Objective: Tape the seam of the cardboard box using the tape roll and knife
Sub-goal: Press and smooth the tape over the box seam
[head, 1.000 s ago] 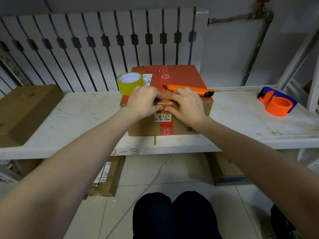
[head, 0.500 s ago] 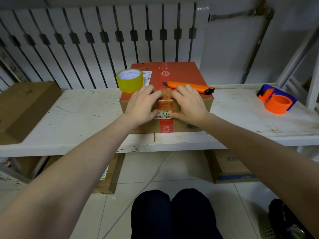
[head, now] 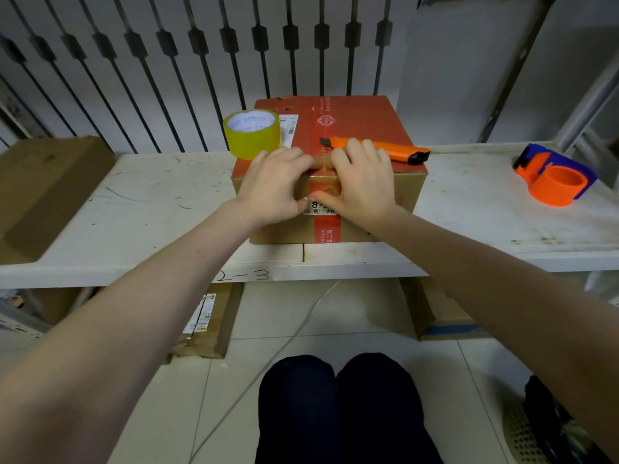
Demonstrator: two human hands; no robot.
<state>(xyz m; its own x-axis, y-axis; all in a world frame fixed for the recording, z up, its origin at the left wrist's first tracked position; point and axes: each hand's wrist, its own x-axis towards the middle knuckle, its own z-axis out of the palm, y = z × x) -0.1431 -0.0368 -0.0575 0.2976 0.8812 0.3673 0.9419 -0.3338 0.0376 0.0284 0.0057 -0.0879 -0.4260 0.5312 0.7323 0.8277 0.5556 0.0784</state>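
A cardboard box (head: 361, 118) with a red top and a red strip down its seam stands on the white shelf (head: 150, 209). A yellow tape roll (head: 252, 133) sits upright on the box's top left corner. An orange knife (head: 392, 150) lies across the top right. My left hand (head: 273, 185) and my right hand (head: 360, 182) lie flat over the box's near top edge, on either side of the seam. Their fingers rest on the top and their thumbs press on the front face, over a strip of clear tape. Neither hand holds a tool.
An orange and blue tape dispenser (head: 556, 175) rests on the shelf at the right. A flat brown carton (head: 43, 189) lies on the shelf's left end. More cartons stand on the tiled floor under the shelf. My knees (head: 335, 403) are below.
Both hands have slid from the top edge down over the front face, and the thumbs now press lower near the white label. Tape roll and knife have not moved.
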